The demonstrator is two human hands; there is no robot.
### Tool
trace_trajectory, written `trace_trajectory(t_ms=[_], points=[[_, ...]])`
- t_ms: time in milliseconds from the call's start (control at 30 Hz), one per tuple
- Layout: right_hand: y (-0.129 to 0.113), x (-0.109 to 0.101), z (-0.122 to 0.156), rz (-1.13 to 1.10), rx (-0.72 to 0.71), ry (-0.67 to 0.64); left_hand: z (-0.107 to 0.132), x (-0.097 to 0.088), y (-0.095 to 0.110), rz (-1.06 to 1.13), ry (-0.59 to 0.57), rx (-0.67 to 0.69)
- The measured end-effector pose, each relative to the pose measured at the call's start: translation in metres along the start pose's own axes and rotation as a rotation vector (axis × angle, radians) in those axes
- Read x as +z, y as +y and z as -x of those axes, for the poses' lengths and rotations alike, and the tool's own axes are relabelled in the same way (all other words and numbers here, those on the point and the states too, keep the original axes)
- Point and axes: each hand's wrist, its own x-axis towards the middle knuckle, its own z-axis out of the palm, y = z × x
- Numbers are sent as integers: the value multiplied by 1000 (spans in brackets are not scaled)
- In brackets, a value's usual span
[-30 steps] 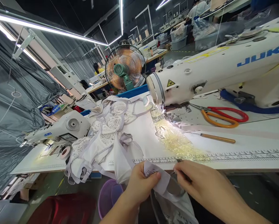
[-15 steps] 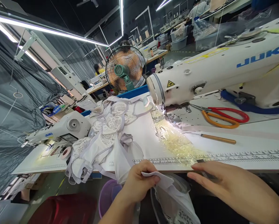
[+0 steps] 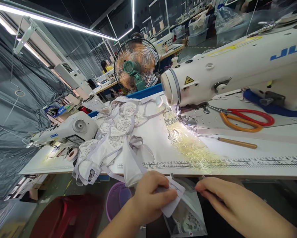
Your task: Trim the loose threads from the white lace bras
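My left hand is closed around the edge of a white lace bra, gripping a flat white fabric end. The bra's sheer, lace-patterned part hangs below the table edge, over my lap. To its right, my right hand has thumb and fingers pinched together, apart from the fabric. Whatever is between those fingertips is too small to make out. Several more white lace bras with grey edging lie heaped on the table to the left, partly draped over its front edge.
A white sewing machine stands at the right, its lamp lit. Red-and-orange-handled scissors and a wooden-handled tool lie beside it. A printed ruler runs along the table front. A purple basket, red stool and fan surround.
My left hand has turned the fabric end over to show its flat face. My right hand's fingertips have drawn together from a wider spread. The view has shifted slightly.
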Motion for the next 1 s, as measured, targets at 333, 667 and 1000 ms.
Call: trace_trajectory(t_ms=[333, 667, 1000], points=[[-29, 13, -4, -532, 165, -370, -6, 2, 11, -216, 12, 148], [9, -10, -3, -495, 333, -55, 11, 3, 3, 99, 213, -26], [-12, 34, 1, -372, -1, -185, -6, -3, 0, 925, 417, -1019]])
